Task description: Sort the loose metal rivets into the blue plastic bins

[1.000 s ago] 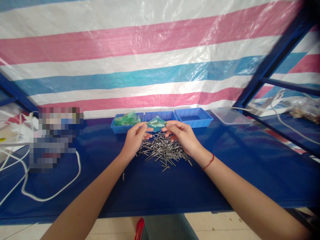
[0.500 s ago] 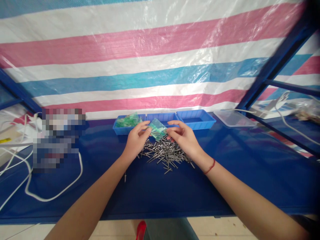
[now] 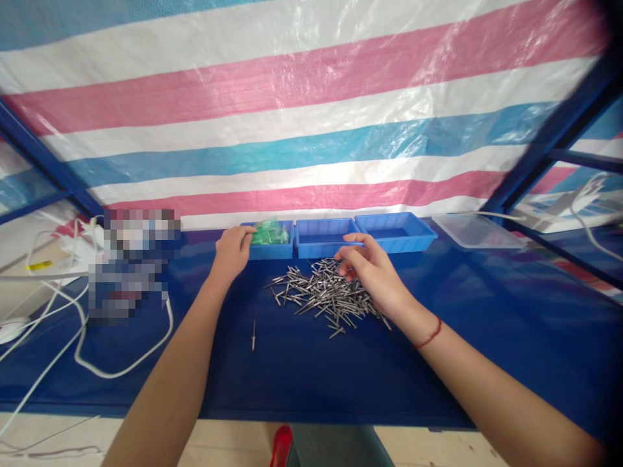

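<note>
My left hand (image 3: pixel 233 251) is at the left end of the left blue bin (image 3: pixel 268 251), its thumb and fingertips closed at the edge of a small green plastic bag (image 3: pixel 267 232). More green bags lie in that bin, and which one the fingers pinch is partly hidden. Over the right side of a pile of blind rivets (image 3: pixel 326 292) hovers my right hand (image 3: pixel 372 269), fingers curled but apart, holding nothing visible. One single blind rivet (image 3: pixel 254 336) lies off by itself, left of the pile.
A middle bin (image 3: pixel 326 246) and a right bin (image 3: pixel 399 243) continue the row, with a clear plastic lid (image 3: pixel 479 232) to their right. White cables (image 3: pixel 104 373) cross the left of the blue tabletop (image 3: pixel 302 383). Striped sheeting (image 3: pixel 292 155) hangs behind.
Both hands had held a small green bag above the rivets. My left hand has moved left to the bin; my right hand has let go and stays over the pile. The view has shifted slightly.
</note>
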The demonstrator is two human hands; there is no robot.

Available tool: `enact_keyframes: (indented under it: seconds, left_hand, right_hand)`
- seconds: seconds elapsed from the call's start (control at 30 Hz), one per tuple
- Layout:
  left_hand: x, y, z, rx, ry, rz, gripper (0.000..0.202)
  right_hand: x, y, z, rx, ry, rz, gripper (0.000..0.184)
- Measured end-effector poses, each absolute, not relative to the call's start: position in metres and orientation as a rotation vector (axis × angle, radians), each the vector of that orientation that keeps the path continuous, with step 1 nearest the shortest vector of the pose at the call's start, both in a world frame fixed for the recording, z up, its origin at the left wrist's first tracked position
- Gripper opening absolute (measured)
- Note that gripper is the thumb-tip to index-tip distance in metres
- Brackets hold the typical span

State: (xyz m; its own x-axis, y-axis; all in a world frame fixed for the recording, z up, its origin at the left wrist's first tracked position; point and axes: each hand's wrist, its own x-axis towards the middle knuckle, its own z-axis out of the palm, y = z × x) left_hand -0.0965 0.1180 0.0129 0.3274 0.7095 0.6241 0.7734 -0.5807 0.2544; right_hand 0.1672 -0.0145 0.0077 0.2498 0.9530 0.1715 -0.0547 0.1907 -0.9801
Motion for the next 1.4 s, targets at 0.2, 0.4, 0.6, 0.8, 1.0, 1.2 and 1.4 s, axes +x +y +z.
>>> enact_keyframes:
  seconds: [0.2,0.4,0.6,0.8,1.0,1.2,1.4]
  left_hand:
    - [-0.093,0.115,0.011,-2.424,-1.487,-1.016,0.021]
    - [-0.083,0.1,0.017,-2.331,-1.486,-1.005,0.022]
    - [-0.057,0.071,0.034,-2.316,-1.318,-1.135,0.023]
    - [-0.029,0.042,0.031,-3.01,-0.89,-0.734,0.026]
    - [-0.005,0.016,0.014,-3.223,-0.742,-0.567,0.059]
    - [-0.002,0.019,0.002,-3.247,-0.803,-0.417,0.057]
    - [-0.002,0.024,0.002,-3.202,-0.854,-0.523,0.036]
  right_hand:
    - [0.168,-0.014,0.009,-1.172,-1.09,0.906,0.038]
    - [0.174,-0.011,0.007,-1.208,-1.208,0.802,0.028]
    - [0.184,-0.009,0.005,-1.382,-1.436,0.491,0.018]
    - [0.215,-0.015,0.026,-1.621,-1.857,0.171,0.019]
    - [0.248,-0.022,0.028,-1.668,-2.037,0.481,0.018]
    - [0.235,-0.023,0.019,-1.53,-2.104,0.694,0.033]
    - [0.236,-0.022,0.017,-1.647,-2.142,0.674,0.021]
